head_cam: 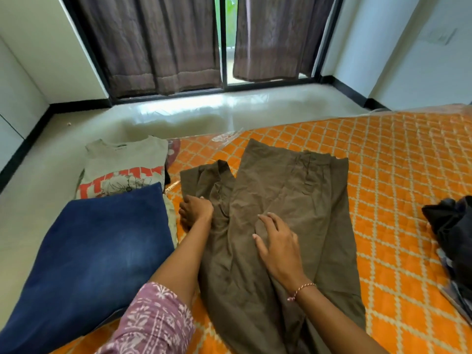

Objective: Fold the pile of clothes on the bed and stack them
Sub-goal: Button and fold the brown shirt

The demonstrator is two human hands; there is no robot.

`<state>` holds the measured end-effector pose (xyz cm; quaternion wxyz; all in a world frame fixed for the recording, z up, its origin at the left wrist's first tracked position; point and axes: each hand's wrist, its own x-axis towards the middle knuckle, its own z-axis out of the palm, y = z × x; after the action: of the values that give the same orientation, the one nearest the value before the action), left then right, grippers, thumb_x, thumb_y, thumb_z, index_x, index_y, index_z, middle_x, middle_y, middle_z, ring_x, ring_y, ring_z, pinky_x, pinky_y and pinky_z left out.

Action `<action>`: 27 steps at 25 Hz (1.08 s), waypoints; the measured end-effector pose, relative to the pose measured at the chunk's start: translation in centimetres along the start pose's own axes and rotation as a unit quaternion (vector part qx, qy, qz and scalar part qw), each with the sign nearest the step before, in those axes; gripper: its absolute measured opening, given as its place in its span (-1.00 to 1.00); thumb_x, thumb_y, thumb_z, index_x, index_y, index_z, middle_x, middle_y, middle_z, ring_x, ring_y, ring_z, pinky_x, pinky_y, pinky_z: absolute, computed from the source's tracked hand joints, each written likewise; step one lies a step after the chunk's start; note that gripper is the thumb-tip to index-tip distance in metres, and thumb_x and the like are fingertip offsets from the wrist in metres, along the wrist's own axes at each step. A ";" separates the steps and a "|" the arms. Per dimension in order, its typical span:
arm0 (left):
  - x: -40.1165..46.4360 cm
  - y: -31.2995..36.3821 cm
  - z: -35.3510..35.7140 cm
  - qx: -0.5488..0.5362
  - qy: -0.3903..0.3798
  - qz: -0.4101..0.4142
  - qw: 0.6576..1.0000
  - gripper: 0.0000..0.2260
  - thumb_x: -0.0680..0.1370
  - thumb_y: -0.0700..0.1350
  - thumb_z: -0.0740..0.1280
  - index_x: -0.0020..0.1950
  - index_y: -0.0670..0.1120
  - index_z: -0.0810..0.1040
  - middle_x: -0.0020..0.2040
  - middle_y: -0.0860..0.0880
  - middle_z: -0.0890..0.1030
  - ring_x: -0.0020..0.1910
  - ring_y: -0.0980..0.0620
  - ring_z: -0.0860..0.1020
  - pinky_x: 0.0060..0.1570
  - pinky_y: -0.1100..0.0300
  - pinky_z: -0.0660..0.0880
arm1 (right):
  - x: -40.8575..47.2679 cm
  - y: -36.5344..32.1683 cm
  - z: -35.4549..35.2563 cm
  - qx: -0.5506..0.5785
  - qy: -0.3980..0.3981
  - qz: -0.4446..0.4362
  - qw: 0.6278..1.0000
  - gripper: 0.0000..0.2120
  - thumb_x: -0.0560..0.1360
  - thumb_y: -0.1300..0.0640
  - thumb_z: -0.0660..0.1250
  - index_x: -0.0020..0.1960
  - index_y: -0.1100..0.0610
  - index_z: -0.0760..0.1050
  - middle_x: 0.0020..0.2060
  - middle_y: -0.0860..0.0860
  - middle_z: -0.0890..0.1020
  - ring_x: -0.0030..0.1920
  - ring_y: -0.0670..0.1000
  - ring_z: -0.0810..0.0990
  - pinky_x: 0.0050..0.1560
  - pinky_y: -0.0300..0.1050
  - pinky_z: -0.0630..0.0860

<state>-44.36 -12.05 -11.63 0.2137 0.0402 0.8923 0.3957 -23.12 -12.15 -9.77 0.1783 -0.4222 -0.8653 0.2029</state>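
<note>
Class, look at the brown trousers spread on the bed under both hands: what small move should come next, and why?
Probably smooth and fold: the left hand grips the bunched left edge of the brown trousers, while the right hand lies flat on the creased middle. Pulling that edge straight first would likely give a flat fold.

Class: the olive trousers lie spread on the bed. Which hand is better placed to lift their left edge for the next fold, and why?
The left hand: its fingers already curl at the left edge of the olive trousers. The right hand lies flat mid-cloth.

Brown curtains point(153, 44) w/ gap over sliding window point(224, 42), glossy pale floor point(178, 116), white walls point(398, 47).
</note>
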 end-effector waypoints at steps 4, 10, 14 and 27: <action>3.3 1.7 -1.8 -0.299 -0.182 -0.151 0.924 -0.27 0.36 0.21 0.48 0.36 -0.19 0.38 0.30 -0.16 0.49 0.23 -0.16 0.50 0.20 -0.02 0.47 | 6.2 -1.3 0.1 0.127 -0.028 -0.022 0.991 -0.61 0.55 0.04 0.29 0.35 0.12 0.41 0.28 0.06 0.50 0.29 0.04 0.45 0.30 -0.03 0.39; -2.6 7.1 -1.8 -0.217 -0.217 0.264 0.914 -0.75 0.55 -0.22 0.32 0.23 -0.21 0.51 0.17 -0.17 0.58 0.06 -0.11 0.59 0.10 0.08 0.50 | 15.3 -3.9 -4.5 0.320 -0.015 0.039 0.947 -0.38 0.53 -0.06 0.30 0.49 0.15 0.21 0.37 0.10 0.42 0.38 0.05 0.38 0.31 -0.14 0.31; -12.2 4.9 2.5 0.346 -0.158 0.498 0.779 -0.68 0.59 -0.16 0.19 0.34 -0.18 0.39 0.25 -0.22 0.49 0.17 -0.25 0.52 0.06 -0.02 0.47 | 16.6 -1.0 -5.9 0.025 -0.166 0.071 0.983 -0.43 0.46 0.11 0.39 0.39 0.28 0.32 0.25 0.21 0.52 0.28 0.18 0.48 0.09 -0.07 0.46; -19.0 -4.1 1.6 0.427 -0.084 0.477 0.763 -0.81 0.18 -0.11 0.58 -0.32 -0.03 0.61 -0.34 -0.01 0.57 -0.42 0.02 0.60 -0.55 0.24 0.42 | -1.1 15.2 -10.3 0.770 0.193 0.333 0.508 -0.43 0.32 -0.24 0.25 0.20 0.08 0.53 -0.08 0.07 0.69 -0.12 0.08 0.68 -0.08 0.01 0.62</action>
<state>-26.04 -18.28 -8.88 0.0320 0.5812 0.8129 0.0198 -7.54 -2.41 -8.74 0.5152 -0.4048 -0.1081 0.7476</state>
